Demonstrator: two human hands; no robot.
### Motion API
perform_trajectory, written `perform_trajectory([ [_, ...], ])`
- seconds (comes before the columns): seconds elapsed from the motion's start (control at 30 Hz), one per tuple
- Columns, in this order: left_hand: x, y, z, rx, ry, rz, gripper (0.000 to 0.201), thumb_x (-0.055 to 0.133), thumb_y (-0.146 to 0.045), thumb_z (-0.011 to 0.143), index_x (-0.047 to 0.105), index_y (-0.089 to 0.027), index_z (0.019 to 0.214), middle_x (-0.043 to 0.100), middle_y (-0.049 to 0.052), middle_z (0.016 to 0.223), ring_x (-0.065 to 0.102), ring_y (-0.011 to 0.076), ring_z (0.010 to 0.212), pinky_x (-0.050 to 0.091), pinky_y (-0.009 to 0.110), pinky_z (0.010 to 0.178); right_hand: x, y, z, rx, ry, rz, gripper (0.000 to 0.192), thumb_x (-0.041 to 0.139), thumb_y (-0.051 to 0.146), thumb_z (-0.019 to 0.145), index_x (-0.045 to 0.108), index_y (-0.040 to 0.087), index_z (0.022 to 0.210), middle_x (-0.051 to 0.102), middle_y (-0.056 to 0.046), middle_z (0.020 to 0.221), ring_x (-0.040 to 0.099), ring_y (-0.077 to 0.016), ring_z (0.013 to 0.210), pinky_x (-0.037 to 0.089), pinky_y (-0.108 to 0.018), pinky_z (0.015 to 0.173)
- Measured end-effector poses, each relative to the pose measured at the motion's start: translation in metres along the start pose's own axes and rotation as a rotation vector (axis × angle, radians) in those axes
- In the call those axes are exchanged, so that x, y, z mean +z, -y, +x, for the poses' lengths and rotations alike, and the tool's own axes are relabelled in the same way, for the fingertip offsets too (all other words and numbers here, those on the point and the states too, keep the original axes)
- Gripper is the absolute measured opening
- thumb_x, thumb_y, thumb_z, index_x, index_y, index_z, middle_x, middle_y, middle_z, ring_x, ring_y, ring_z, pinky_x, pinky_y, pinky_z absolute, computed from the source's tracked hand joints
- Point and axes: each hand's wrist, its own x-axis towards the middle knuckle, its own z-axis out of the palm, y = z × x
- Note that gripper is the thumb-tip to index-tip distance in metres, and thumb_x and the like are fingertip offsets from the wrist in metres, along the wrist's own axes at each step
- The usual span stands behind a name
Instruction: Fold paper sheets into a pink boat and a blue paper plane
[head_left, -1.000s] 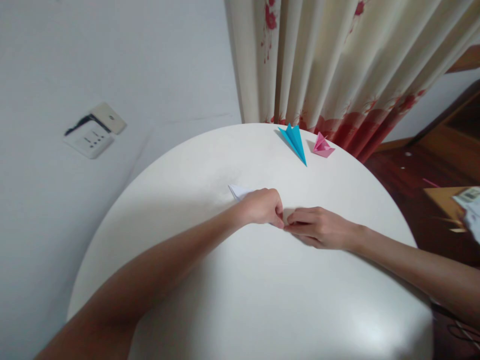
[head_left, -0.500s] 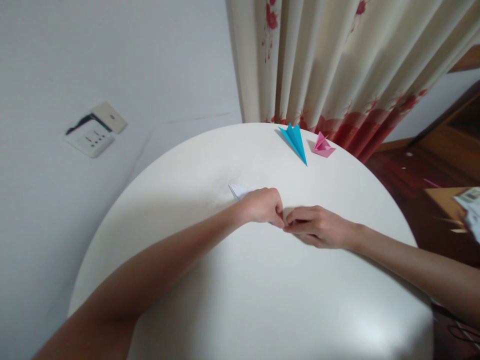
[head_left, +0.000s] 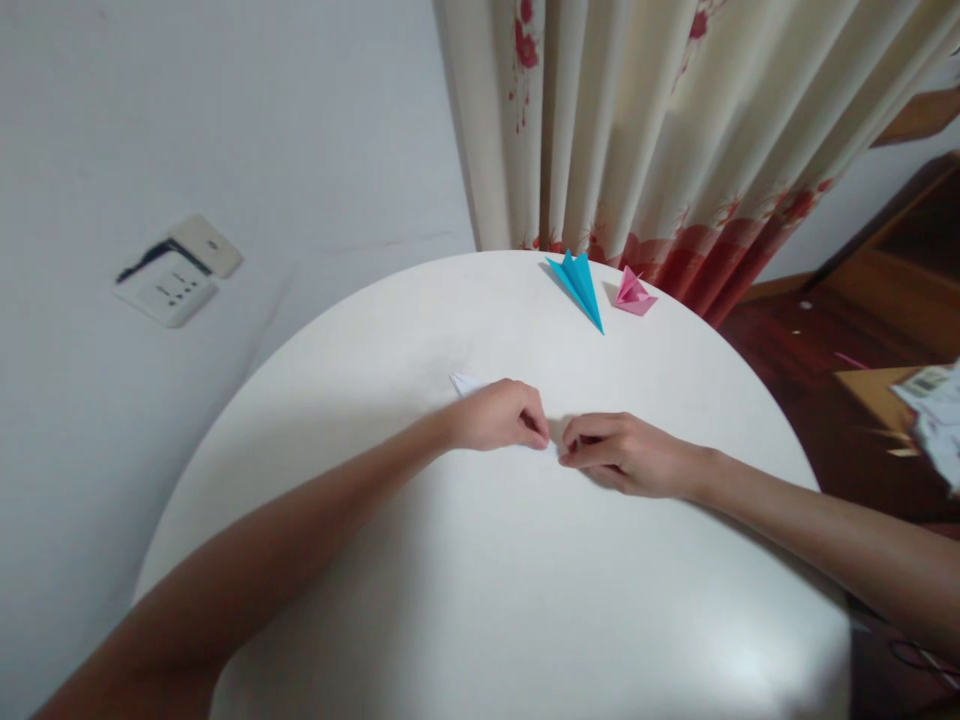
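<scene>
A folded piece of white paper [head_left: 466, 384] lies on the round white table, mostly covered by my left hand [head_left: 504, 414]. Its pointed end sticks out to the left, beyond the wrist. The left fingers are curled down and pressed on the paper near its right end. My right hand [head_left: 624, 455] pinches the paper's narrow right tip between thumb and finger. A short strip of white shows in the small gap between the two hands.
A blue paper plane [head_left: 579, 287] and a pink folded paper figure [head_left: 634, 294] sit at the far edge of the white table [head_left: 525, 600]. Behind them hangs a flowered curtain [head_left: 637, 130]. A wall socket [head_left: 176, 285] is on the left wall.
The gap between my hands has widened slightly, with the left fingers now a little further left along the paper. The whole view has shifted slightly.
</scene>
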Motion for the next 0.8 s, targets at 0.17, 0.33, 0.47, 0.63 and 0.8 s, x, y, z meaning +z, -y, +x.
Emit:
perform_trajectory([
  [0.17,-0.006,0.018,-0.031,0.258,-0.123,0.123,0.014,0.067,-0.02,0.09,0.077,-0.02,0.099,0.069,0.006,0.099,0.064,0.0163,0.094,0.046,0.025,0.088,0.0,-0.001,0.0,-0.001,-0.004,-0.031,0.027,0.049,0.007,0.094,0.072,0.017,0.105,0.066,-0.011,0.104,0.062,-0.0166,0.086,0.049,-0.029,0.076],
  [0.33,-0.004,0.034,-0.04,0.249,-0.211,0.104,0.015,0.064,-0.027,0.093,0.077,-0.022,0.089,0.068,0.005,0.096,0.062,0.017,0.094,0.046,0.028,0.09,0.0,0.0,0.0,-0.007,-0.008,-0.049,0.026,0.049,0.009,0.095,0.071,0.017,0.105,0.066,-0.011,0.104,0.063,-0.0166,0.087,0.051,-0.029,0.076],
  [0.47,-0.001,0.032,-0.037,0.177,-0.246,0.041,0.016,0.063,-0.027,0.093,0.076,-0.02,0.088,0.066,0.005,0.097,0.062,0.0166,0.093,0.047,0.028,0.089,-0.002,0.003,0.0,-0.039,-0.012,-0.123,0.023,0.05,0.011,0.095,0.071,0.018,0.103,0.067,-0.013,0.121,0.063,-0.0212,0.101,0.053,-0.035,0.083],
  [0.63,0.001,0.026,-0.033,0.081,-0.266,0.041,0.013,0.064,-0.023,0.09,0.072,-0.018,0.082,0.063,0.004,0.096,0.061,0.0159,0.091,0.046,0.028,0.087,-0.004,0.008,0.003,-0.072,0.04,-0.229,0.022,0.049,0.014,0.097,0.071,0.017,0.1,0.067,-0.012,0.129,0.062,-0.0214,0.092,0.055,-0.037,0.081],
  [0.8,0.002,0.024,-0.028,0.023,-0.27,0.083,0.013,0.068,-0.022,0.086,0.069,-0.017,0.075,0.062,0.002,0.093,0.06,0.0138,0.083,0.044,0.026,0.079,-0.004,0.008,0.005,-0.089,0.068,-0.234,0.025,0.048,0.013,0.097,0.072,0.015,0.103,0.069,-0.011,0.127,0.061,-0.0215,0.094,0.055,-0.038,0.085],
])
